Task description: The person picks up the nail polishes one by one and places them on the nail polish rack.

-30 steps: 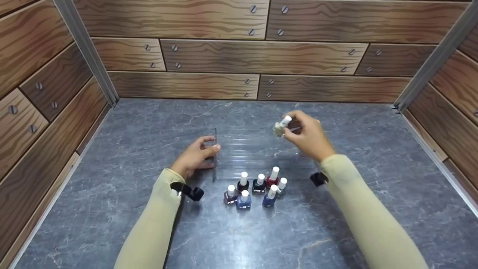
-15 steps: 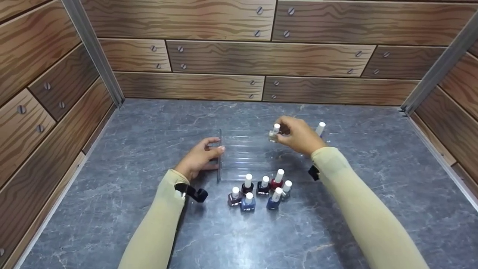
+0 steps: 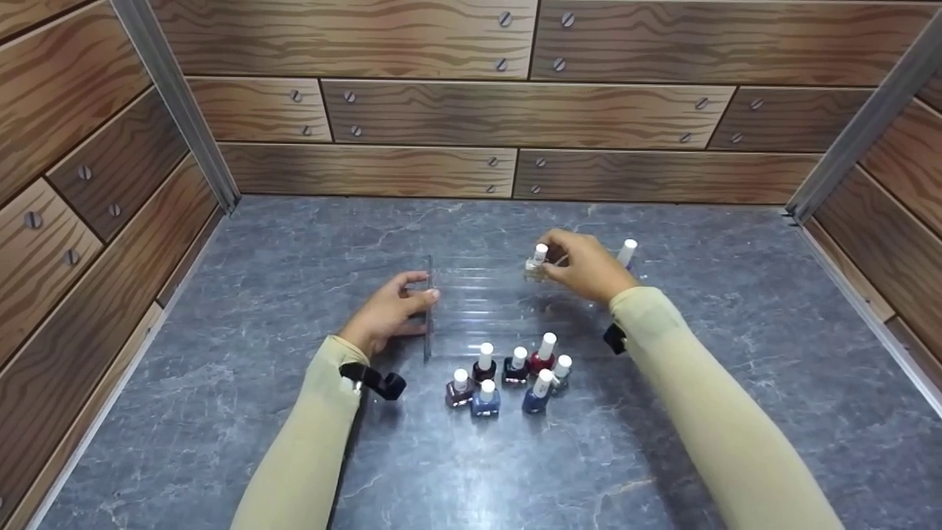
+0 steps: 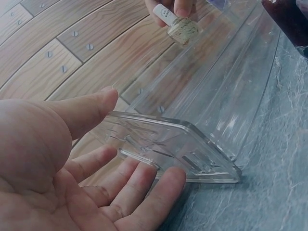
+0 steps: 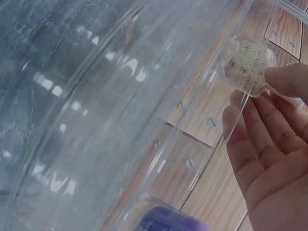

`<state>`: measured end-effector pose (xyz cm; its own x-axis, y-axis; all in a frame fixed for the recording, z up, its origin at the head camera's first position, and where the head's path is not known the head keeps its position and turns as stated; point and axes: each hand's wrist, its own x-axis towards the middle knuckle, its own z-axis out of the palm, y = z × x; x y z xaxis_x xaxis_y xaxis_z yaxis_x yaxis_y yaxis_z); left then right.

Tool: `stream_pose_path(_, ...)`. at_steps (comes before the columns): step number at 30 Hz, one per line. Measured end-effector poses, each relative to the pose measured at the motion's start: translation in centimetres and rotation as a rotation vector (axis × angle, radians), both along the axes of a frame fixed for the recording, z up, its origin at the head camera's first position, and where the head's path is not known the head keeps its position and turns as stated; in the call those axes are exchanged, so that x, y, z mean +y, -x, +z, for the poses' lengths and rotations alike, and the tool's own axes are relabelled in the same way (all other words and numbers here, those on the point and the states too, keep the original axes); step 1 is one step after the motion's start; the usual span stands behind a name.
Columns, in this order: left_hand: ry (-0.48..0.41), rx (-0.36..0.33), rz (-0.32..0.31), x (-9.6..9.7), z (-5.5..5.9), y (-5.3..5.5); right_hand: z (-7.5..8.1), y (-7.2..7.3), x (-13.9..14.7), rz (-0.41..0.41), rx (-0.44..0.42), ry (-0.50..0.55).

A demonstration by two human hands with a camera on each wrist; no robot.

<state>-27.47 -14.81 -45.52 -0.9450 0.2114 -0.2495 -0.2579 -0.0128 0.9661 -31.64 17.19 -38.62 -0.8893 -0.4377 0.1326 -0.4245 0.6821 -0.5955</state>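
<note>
My right hand (image 3: 589, 266) pinches a white-capped nail polish bottle (image 3: 536, 263) at the back of a clear plastic rack (image 3: 478, 300). Its glass shows pale, speckled polish (image 5: 248, 67) in the right wrist view. Whether its base touches the rack, I cannot tell. My left hand (image 3: 394, 305) holds the rack's left end panel (image 4: 163, 139), thumb over its edge and fingers against its outer face. A second nail polish bottle (image 3: 627, 254), purple in the right wrist view, stands at the rack's back right, partly behind my right hand.
Several white-capped nail polish bottles stand in front of the rack, among them a red one (image 3: 542, 361), a light blue one (image 3: 486, 403) and a dark blue one (image 3: 536, 401). Wood-patterned walls (image 3: 427, 110) surround the grey marbled table (image 3: 294, 243) at the back and sides.
My right hand has brought the pale speckled bottle lower and slightly left, standing it more upright. The purple bottle has come into sight behind that hand. My left hand stays on the rack.
</note>
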Motion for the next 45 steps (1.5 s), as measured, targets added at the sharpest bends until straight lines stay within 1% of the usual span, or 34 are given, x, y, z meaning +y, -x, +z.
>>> stream_pose_path(6, 0.013, -0.006, -0.009, 0.0, -0.2, 0.0, 0.0, -0.2, 0.1, -0.011, -0.004, -0.009)
stream_pose_path(8, 0.023, -0.006, -0.011, 0.0, -0.2, 0.0, 0.1, -0.4, 0.4, -0.012, -0.007, 0.004)
stream_pose_path(11, 0.027, -0.003, -0.007, -0.1, -0.1, 0.0, 0.4, -1.1, 0.9, -0.014, 0.001, 0.054)
stream_pose_path(14, 0.022, -0.006, -0.008, -0.2, 0.0, -0.1, 0.9, -2.2, 1.5, -0.031, 0.036, 0.114)
stream_pose_path(17, 0.018, -0.013, -0.012, -0.3, 0.0, -0.2, 1.4, -3.8, 2.1, -0.060, 0.091, 0.162)
stream_pose_path(20, 0.015, -0.017, -0.001, -0.5, 0.0, -0.4, 1.7, -5.5, 2.6, -0.082, 0.142, 0.211)
stream_pose_path(22, 0.013, -0.018, 0.000, -0.4, 0.1, -0.4, 1.8, -6.6, 3.1, -0.087, 0.169, 0.225)
stream_pose_path(24, 0.010, -0.016, -0.004, -0.3, 0.1, -0.3, 1.7, -7.5, 3.6, -0.085, 0.172, 0.214)
stream_pose_path(26, 0.010, -0.015, -0.009, -0.2, 0.0, -0.2, 1.7, -8.3, 4.2, -0.076, 0.158, 0.174)
stream_pose_path(29, 0.012, -0.015, -0.012, -0.1, 0.1, -0.2, 1.4, -9.0, 4.9, -0.066, 0.123, 0.111)
stream_pose_path(33, 0.014, -0.010, -0.010, 0.0, 0.2, -0.1, 1.2, -9.3, 5.4, -0.065, 0.088, 0.065)
stream_pose_path(36, 0.017, -0.007, -0.012, 0.0, 0.1, -0.2, 0.9, -9.3, 5.4, -0.045, 0.049, 0.027)
stream_pose_path(41, 0.018, -0.009, -0.007, -0.1, 0.2, -0.4, 0.0, -9.3, 5.1, 0.051, -0.060, -0.071)
stream_pose_path(45, 0.021, -0.017, -0.009, -0.1, 0.3, -0.3, -1.0, -9.1, 4.8, 0.172, -0.131, -0.108)
